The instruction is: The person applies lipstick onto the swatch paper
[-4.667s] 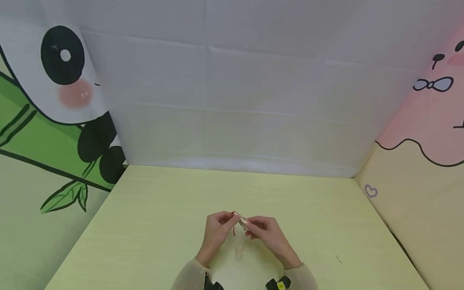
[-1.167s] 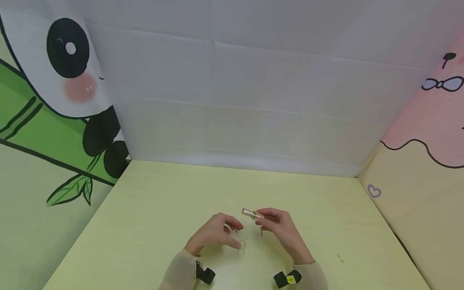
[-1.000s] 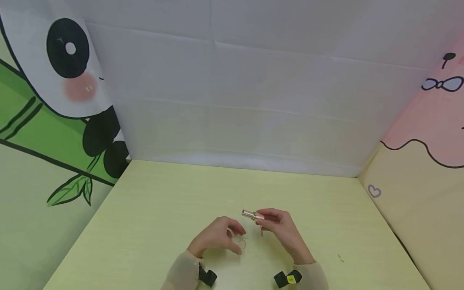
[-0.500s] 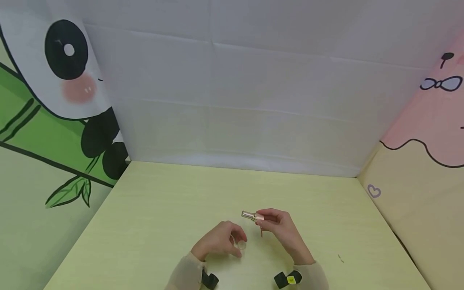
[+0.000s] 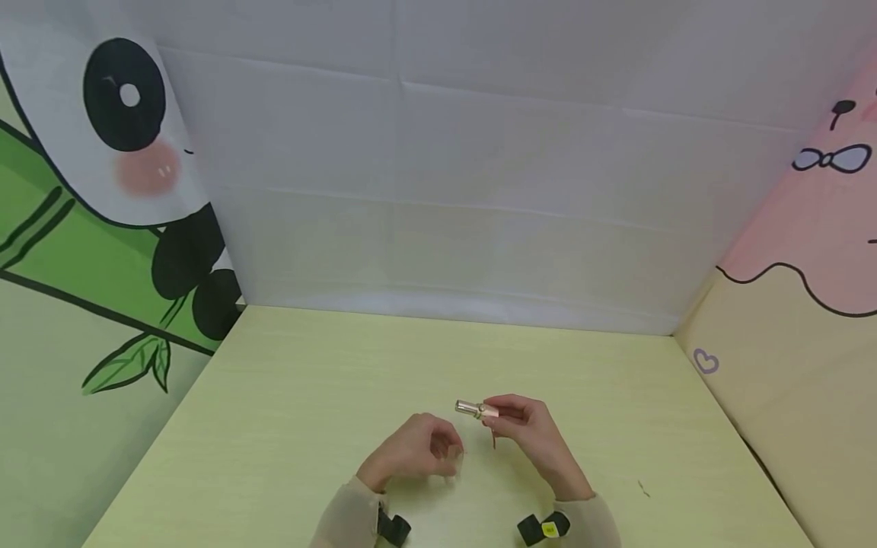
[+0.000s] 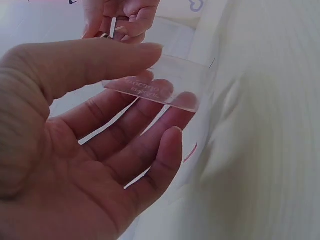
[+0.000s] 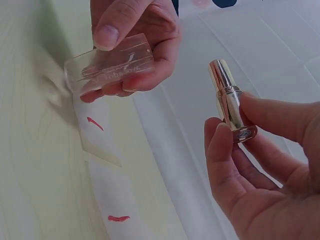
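In the right wrist view, a gold lipstick tube [image 7: 229, 107] is pinched between the thumb and fingers of my right hand [image 5: 530, 434]. Its narrower metal end points away from the hand, toward the left in the head view. My left hand [image 5: 414, 449] holds a clear lipstick cap [image 7: 110, 65] between thumb and fingers, low over the table. Faint lettering shows on the cap's wall in the left wrist view. Cap and tube are apart.
Two short red strokes mark a pale strip below the hands: one nearer red stroke [image 7: 119, 218] and another red stroke [image 7: 95, 123]. The pale yellow table [image 5: 308, 380] ends at a white back wall [image 5: 438, 190]. A thin dark mark [image 5: 643, 488] lies at right.
Earlier both hands were on the lipstick; then the left let go and went down to the clear cap standing on the table. Now it grips the cap, which tilts. The right hand stays nearly still.
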A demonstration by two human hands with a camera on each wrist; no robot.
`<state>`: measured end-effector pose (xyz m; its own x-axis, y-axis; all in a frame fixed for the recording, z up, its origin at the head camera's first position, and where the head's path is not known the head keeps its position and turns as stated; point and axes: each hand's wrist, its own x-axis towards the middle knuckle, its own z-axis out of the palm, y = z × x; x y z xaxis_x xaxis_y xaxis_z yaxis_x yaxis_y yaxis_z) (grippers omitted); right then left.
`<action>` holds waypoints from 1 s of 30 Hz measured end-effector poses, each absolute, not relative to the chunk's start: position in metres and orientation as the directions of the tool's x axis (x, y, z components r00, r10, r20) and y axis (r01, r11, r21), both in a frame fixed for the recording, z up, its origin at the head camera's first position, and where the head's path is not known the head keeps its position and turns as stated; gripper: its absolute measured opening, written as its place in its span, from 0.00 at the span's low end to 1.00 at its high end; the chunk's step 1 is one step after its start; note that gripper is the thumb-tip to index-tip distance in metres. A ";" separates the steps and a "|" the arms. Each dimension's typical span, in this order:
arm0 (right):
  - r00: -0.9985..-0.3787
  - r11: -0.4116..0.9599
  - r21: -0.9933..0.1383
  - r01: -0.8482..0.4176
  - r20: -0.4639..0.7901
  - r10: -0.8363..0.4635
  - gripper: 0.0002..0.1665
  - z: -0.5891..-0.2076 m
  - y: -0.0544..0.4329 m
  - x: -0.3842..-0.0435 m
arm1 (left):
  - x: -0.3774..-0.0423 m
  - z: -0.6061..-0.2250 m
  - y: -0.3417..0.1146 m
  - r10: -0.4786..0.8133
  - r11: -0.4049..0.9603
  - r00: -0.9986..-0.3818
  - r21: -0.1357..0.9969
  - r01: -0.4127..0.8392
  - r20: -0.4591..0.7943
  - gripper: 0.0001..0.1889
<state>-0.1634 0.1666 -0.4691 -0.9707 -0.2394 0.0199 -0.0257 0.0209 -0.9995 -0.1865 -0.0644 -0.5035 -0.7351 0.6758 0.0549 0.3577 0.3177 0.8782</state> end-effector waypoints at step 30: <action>-0.969 0.035 -0.999 -0.022 0.013 -0.245 0.24 -0.465 0.166 -0.162 | -0.191 -0.493 -0.071 0.483 0.169 -0.838 0.912 0.374 0.255 0.11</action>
<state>-0.1615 0.1659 -0.4654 -0.9694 -0.2453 0.0131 -0.0224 0.0351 -0.9991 -0.1905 -0.0715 -0.4925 -0.8379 0.4829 0.2546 0.3745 0.1692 0.9117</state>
